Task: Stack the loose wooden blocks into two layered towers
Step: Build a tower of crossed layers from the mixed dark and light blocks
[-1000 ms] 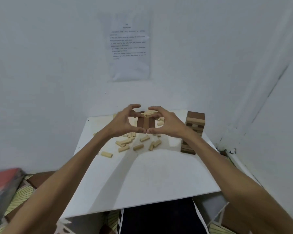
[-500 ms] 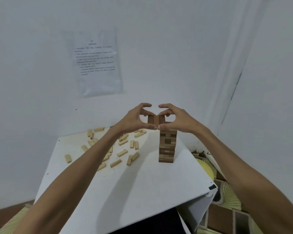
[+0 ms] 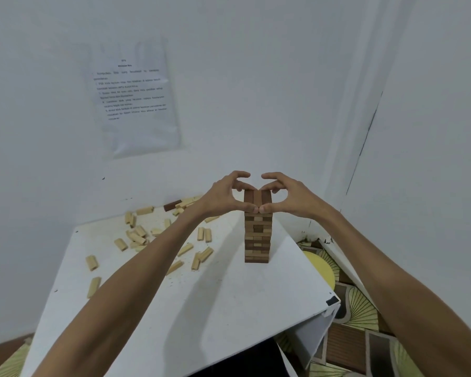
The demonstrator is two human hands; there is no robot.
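Both hands meet over the tower, which stands upright near the table's right edge, approx halfway btw the near & far edges. The left hand & right hand share one grip on three dark blocks lying side by side at the tower's top. Fingers curl over the blocks' far ends, and the thumbs press the near ends w/ their tips touching each other. The grip is closed snug on the blocks from both sides. The thumbs cover the seam, so can't tell if the blocks already sit on the top layer or hang just above it.

Loose blocks, pale wood, lie scattered over the far-left part of the table, from the left edge across to near the tower's left side. A few more lie under the left forearm, which crosses above them. One dark block lies by the far edge among pale ones. No loose block touches the tower's base.

On the wall behind, up & left of the hands, hangs a printed sheet, text too blurred to read. Past the table's right edge, on the patterned floor, sits a yellow disc, partly hidden by the table.
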